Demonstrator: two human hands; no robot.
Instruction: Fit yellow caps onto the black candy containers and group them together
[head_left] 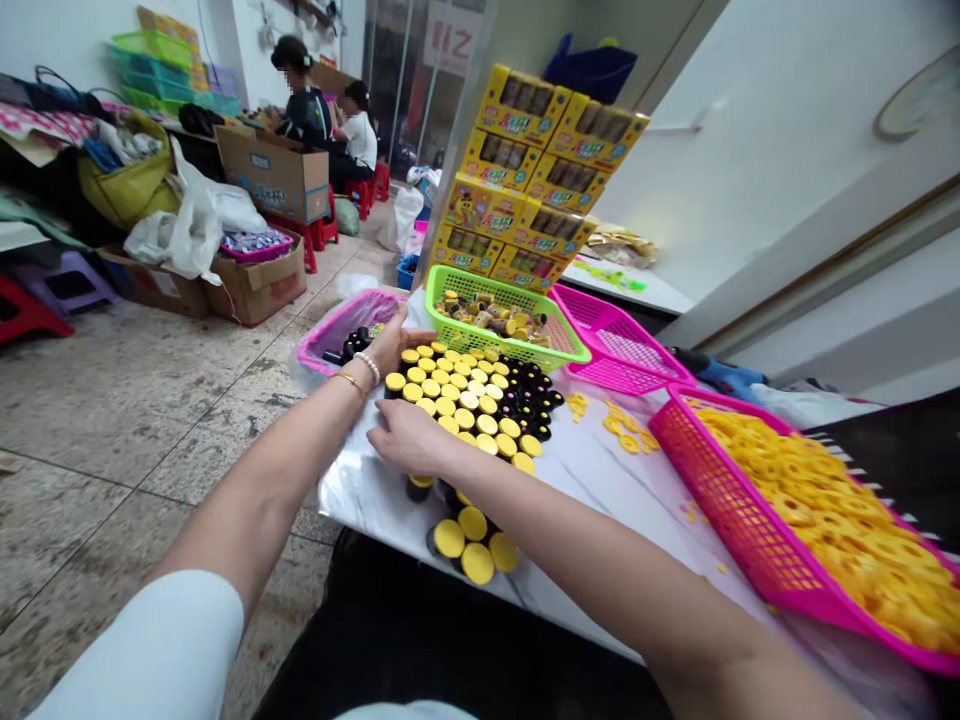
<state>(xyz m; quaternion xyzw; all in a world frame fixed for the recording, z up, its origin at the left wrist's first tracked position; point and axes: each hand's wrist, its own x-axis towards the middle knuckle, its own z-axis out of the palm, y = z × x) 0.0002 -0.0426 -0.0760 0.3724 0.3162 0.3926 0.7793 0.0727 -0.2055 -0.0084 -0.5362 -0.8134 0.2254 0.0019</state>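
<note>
Many small black cylinders with yellow tops (445,407) stand upright, packed together on the white table. At the group's far left edge is my left hand (396,342), open, its fingers stretched along the outer cylinders. My right hand (411,437) lies against the near left side, thumb and a finger apart; its other fingers are partly hidden. Neither hand visibly grips a piece. Black pieces with small coloured centres (529,393) adjoin the group on the right. More yellow-topped cylinders (477,562) stand near the table's front edge, under my right forearm.
A green basket (570,352) of yellow-and-black pieces stands behind the group. Left of it is a pink tub (311,350). A pink basket (720,500) holds yellow rings at right. Yellow boxes (517,180) are stacked behind. Two people (307,115) sit in the background.
</note>
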